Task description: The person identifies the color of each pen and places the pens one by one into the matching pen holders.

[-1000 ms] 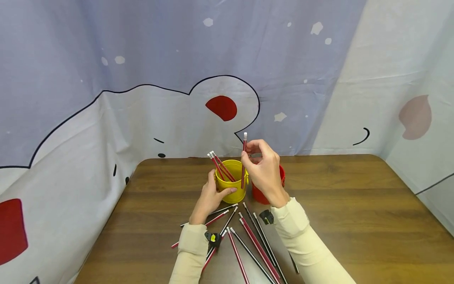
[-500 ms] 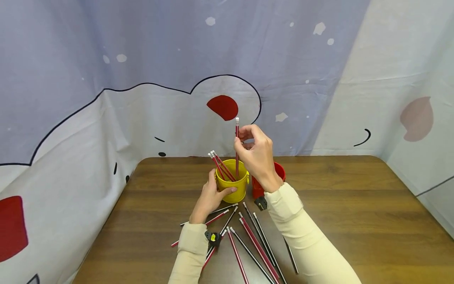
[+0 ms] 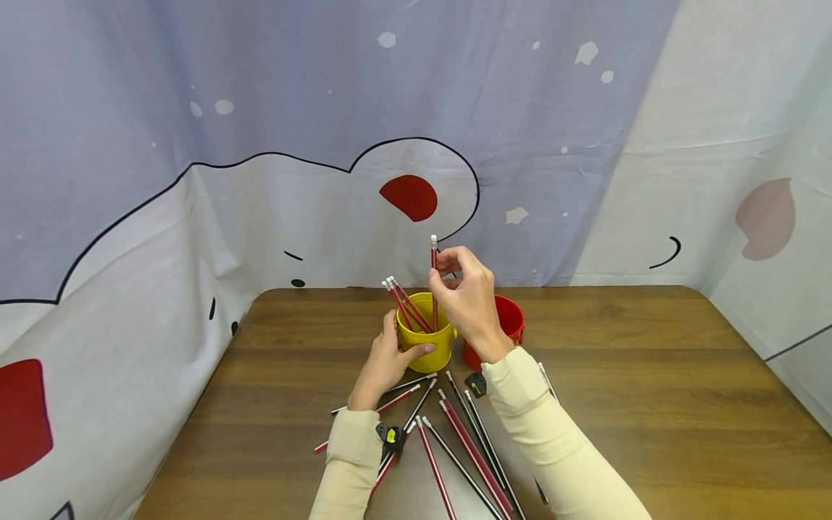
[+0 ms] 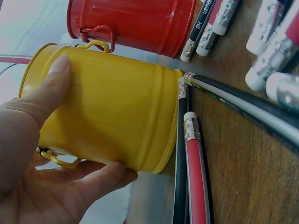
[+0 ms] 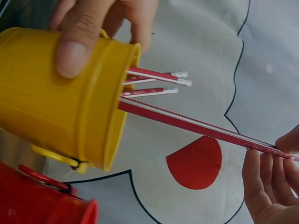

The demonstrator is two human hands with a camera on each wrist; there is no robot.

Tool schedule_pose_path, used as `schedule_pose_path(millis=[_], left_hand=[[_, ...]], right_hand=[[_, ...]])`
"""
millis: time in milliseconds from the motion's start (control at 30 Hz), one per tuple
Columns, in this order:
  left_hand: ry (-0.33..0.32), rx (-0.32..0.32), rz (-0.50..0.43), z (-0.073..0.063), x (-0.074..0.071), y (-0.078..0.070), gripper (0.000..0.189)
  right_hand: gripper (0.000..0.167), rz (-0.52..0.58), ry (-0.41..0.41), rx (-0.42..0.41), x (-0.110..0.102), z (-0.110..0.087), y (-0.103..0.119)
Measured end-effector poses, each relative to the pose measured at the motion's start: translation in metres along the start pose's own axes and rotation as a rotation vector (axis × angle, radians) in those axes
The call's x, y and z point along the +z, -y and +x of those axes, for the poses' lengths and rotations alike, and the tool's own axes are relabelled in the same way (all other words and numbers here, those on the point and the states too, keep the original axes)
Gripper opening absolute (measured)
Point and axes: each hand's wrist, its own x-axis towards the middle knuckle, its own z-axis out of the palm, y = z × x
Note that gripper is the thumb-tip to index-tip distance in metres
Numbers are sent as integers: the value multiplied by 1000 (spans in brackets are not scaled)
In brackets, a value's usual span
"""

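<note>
My left hand [image 3: 383,365] holds the yellow bucket [image 4: 107,107] round its side, thumb toward me. Inside that bucket lean several red pencils [image 5: 154,74], their white erasers up. Between thumb and fingers, my right hand [image 3: 469,300] pinches another red pencil [image 5: 187,122] upright, eraser on top. The lower end of this pencil is inside the yellow bucket's mouth; its tip is hidden. Right of the yellow bucket, partly behind my right wrist, stands a red bucket [image 3: 510,318].
Several red and black pencils [image 3: 477,458] lie loose on the wooden table [image 3: 650,390], between my forearms and in front of the buckets. Some touch the yellow bucket's base in the left wrist view. A printed curtain [image 3: 292,94] hangs behind the table.
My right hand has carried the red pencil up and left from the yellow bucket's right rim, then lowered it into the bucket's mouth. My left hand stays on the bucket.
</note>
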Motion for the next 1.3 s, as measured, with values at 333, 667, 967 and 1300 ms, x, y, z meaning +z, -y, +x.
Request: schedule_pose_path(millis=[333, 667, 967, 1300], left_hand=[[2, -3, -2, 0, 0, 0, 81], [-4, -2, 30, 1, 1, 1, 82], [-9, 32, 20, 0, 0, 1, 81], [2, 22, 38, 0, 0, 1, 79]], right_hand=[[15, 5, 36, 48, 8, -20, -14], [14, -5, 66, 86, 18, -41, -25], [13, -8, 79, 126, 25, -55, -35], [13, -24, 89, 135, 27, -60, -37]])
